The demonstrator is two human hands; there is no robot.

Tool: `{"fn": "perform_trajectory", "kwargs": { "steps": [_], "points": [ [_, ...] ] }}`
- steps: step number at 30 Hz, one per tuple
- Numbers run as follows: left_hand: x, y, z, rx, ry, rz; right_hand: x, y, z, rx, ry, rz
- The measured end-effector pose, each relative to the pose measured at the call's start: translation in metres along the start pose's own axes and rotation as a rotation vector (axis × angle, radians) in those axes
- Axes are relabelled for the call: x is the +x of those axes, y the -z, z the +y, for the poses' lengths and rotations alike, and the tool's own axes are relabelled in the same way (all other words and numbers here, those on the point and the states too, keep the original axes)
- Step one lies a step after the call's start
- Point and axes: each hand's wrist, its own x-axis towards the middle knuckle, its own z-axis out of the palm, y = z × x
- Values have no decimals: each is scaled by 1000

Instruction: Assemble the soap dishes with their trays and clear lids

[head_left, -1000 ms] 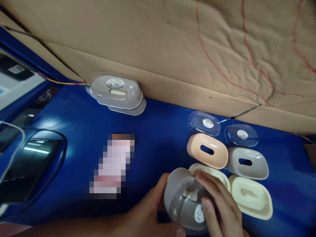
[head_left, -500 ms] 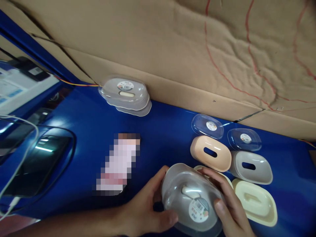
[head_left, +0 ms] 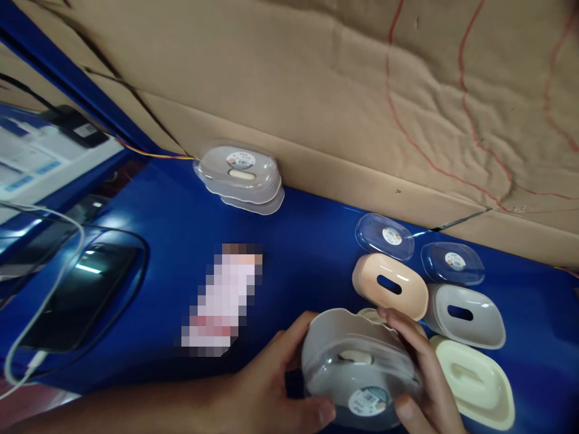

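Both my hands hold a grey oval soap box with a clear lid (head_left: pixel 359 371) just above the blue table (head_left: pixel 289 253). My left hand (head_left: pixel 271 392) grips its left side, thumb along the lower edge. On the right side, my right hand (head_left: pixel 418 374) has its fingers curled over the top rim. The lid faces me and carries a round sticker near its lower edge. Partly hidden behind the box lies a cream tray (head_left: pixel 371 314).
To the right lie a peach insert (head_left: pixel 391 285), a grey insert (head_left: pixel 465 315), a cream insert (head_left: pixel 474 380) and two clear lids (head_left: pixel 384 236) (head_left: pixel 452 262). Assembled boxes (head_left: pixel 239 178) are stacked by the cardboard wall (head_left: pixel 362 90). A phone with a cable (head_left: pixel 76 295) lies left; a blurred object (head_left: pixel 221 301) sits mid-table.
The box has been turned in my hands, so its clear lid and sticker now face me more squarely. The view has shifted slightly left.
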Motion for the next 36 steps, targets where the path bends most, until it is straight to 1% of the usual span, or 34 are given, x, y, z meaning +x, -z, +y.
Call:
{"fn": "perform_trajectory", "kwargs": {
  "steps": [2, 5, 8, 11, 13, 15, 17, 19, 20, 21, 23, 25, 27, 29, 32, 36],
  "points": [
    [-1, 0, -1, -3, -54, 2, 0, -3, -1, 121, -50, 10],
    [-2, 2, -2, -54, -101, 42, 1, -8, -8, 326, -192, -18],
    [-1, 3, -1, -119, -69, 71, 3, -12, -16, 489, -294, -48],
    [0, 4, 2, -118, -18, 80, 1, -16, -14, 541, -281, -20],
    [0, 6, 4, -57, -29, 130, -1, -18, -5, 480, -232, -3],
    [0, 8, 7, 63, -94, 229, -2, -16, 7, 320, -158, 26],
    [2, 13, 12, 194, -193, 371, -2, -9, 15, 80, -66, 88],
    [8, 19, 21, 269, -263, 529, 2, 2, 16, -139, 4, 137],
    [12, 23, 27, 274, -272, 612, 5, 7, 14, -219, 26, 128],
    [17, 26, 32, 263, -262, 693, 8, 12, 10, -282, 49, 91],
    [29, 32, 41, 221, -225, 851, 15, 18, -1, -382, 119, -30],
    [40, 37, 47, 180, -216, 954, 20, 18, -10, -469, 200, -152],
    [51, 41, 47, 124, -199, 982, 20, 12, -13, -530, 249, -240],
    [59, 46, 44, 76, -153, 980, 18, 4, -11, -576, 271, -279],
    [69, 51, 40, 87, -106, 988, 13, -5, -4, -599, 306, -294],
    [75, 55, 42, 192, -124, 957, 10, -6, 0, -584, 323, -296]
  ]
}}
